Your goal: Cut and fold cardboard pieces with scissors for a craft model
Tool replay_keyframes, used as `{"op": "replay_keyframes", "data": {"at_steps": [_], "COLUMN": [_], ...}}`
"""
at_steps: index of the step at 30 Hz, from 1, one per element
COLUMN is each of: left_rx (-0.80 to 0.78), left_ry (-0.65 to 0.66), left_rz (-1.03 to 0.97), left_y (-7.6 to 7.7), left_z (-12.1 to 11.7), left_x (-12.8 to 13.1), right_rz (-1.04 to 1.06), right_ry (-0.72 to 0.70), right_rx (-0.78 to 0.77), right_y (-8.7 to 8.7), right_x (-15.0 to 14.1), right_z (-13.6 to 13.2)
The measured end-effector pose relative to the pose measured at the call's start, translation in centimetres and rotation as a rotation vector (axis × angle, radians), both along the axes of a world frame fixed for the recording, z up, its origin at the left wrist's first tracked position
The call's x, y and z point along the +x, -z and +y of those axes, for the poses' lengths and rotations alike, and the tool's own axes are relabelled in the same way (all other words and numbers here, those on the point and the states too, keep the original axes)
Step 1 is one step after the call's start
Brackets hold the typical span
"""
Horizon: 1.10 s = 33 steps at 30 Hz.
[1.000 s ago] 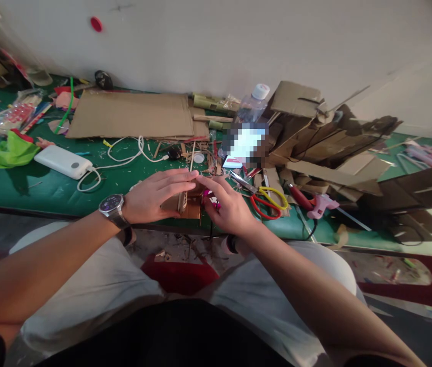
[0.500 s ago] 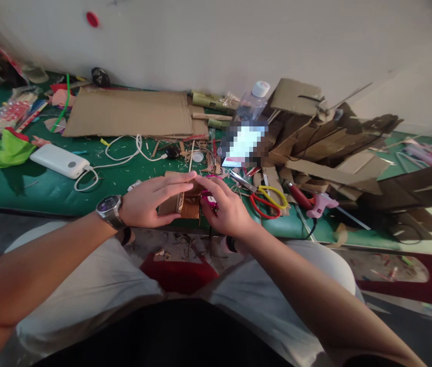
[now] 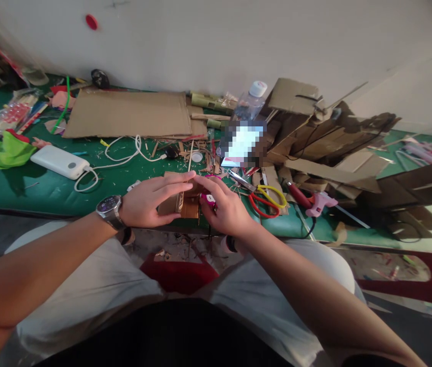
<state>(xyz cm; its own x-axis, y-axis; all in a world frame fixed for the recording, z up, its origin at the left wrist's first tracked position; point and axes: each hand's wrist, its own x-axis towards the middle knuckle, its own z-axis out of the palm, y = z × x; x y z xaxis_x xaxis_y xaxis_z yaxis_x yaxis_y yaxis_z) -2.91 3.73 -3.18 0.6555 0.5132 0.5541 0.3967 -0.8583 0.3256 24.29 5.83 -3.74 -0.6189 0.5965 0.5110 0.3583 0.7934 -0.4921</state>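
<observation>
Reaching over a folded cardboard piece (image 3: 190, 208) at the near edge of the worktop (image 3: 48, 193), the left hand (image 3: 149, 201) holds its fingers wide of the thumb, though whether they grip cannot be told. The right hand (image 3: 227, 210) bends its fingers around a magenta object (image 3: 209, 199), its grip hidden too. Uneven pressure could crease the cardboard or tip it off the edge, and a rightward swing might knock the scissors (image 3: 249, 187).

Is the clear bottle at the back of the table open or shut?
Shut: the bottle has a white cap on its top.
</observation>
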Motion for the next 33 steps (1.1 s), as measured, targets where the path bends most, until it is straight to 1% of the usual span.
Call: {"op": "replay_keyframes", "data": {"at_steps": [4, 16, 24, 28, 33], "left_rx": [-0.003, -0.003, -0.01, 0.0, 0.014], "left_ry": [-0.002, -0.05, -0.063, -0.068, -0.078], "left_rz": [-0.01, 0.046, 0.06, 0.07, 0.078], "left_y": [-0.1, -0.6, -0.8, -1.0, -1.1], "left_z": [0.1, -0.1, -0.3, -0.3, -0.4], "left_x": [0.0, -0.2, -0.2, -0.1, 0.0], "right_rz": [0.008, 0.021, -0.001, -0.018, -0.04], "right_ry": [-0.014, -0.03, -0.009, -0.028, -0.021], "right_rx": [0.0, -0.01, -0.012, -0.004, 0.017], "right_y": [-0.1, -0.3, -0.3, -0.5, 0.0], "right_x": [0.0, 0.0, 0.0, 0.1, 0.5], "right_z": [0.1, 0.0, -0.1, 0.0, 0.4]}}
